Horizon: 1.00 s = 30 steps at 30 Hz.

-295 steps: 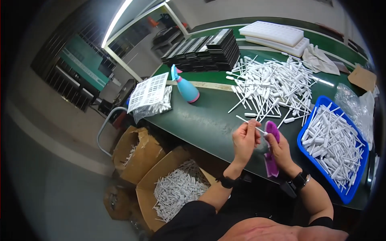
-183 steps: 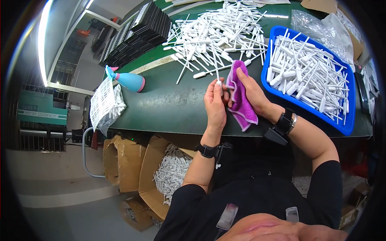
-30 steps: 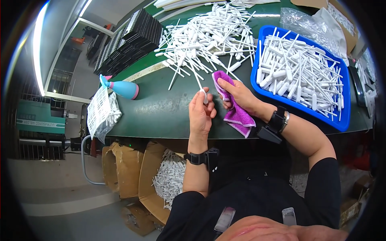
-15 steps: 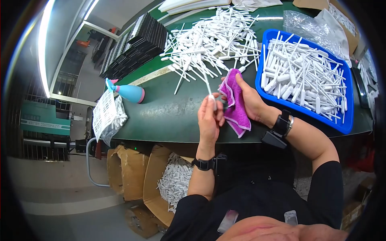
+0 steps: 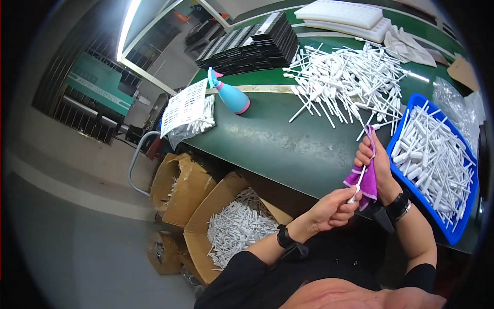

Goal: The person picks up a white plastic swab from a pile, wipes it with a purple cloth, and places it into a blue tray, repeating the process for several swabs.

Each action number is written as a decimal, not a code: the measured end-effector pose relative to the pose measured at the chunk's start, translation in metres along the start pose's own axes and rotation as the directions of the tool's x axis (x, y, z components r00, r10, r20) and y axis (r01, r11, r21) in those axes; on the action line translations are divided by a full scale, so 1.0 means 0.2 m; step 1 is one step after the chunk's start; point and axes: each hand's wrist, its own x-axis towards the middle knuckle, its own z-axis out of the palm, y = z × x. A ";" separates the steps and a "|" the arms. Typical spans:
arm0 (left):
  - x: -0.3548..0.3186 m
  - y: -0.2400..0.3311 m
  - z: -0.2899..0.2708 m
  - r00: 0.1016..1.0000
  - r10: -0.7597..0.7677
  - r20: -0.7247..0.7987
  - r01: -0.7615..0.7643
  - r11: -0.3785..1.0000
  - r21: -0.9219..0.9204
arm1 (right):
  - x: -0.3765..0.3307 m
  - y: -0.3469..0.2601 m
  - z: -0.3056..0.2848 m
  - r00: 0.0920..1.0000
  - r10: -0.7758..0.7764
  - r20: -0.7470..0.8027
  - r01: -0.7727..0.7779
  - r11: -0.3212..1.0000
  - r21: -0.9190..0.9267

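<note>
My left hand (image 5: 333,210) pinches the thick end of a slim white plastic pipette (image 5: 357,191). The pipette's thin stem runs up into a purple cloth (image 5: 368,181). Around that cloth and stem, my right hand (image 5: 380,160) is closed; the stem's tip is hidden there. A large heap of similar white pipettes (image 5: 350,77) lies on the dark green table (image 5: 288,139), just beyond my right hand. To the right of that hand, a blue tray (image 5: 395,164) is filled with more of them.
A blue spray bottle (image 5: 231,97) stands beside a bag of pipettes (image 5: 198,118) at the table's left. Black stacked trays (image 5: 257,46) and white foam-like slabs (image 5: 339,14) are at the back. Below the near edge, a cardboard box (image 5: 198,216) holds many pipettes.
My view has turned left. My left hand has moved down to the pipette's thick end, now lower and nearer me. My right hand has closed the cloth around the stem.
</note>
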 end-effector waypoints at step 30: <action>0.21 0.35 -0.21 0.697 0.656 -0.288 -0.343 0.659 0.669 | -0.06 0.00 0.03 0.979 0.168 0.120 -0.089 0.869 -0.486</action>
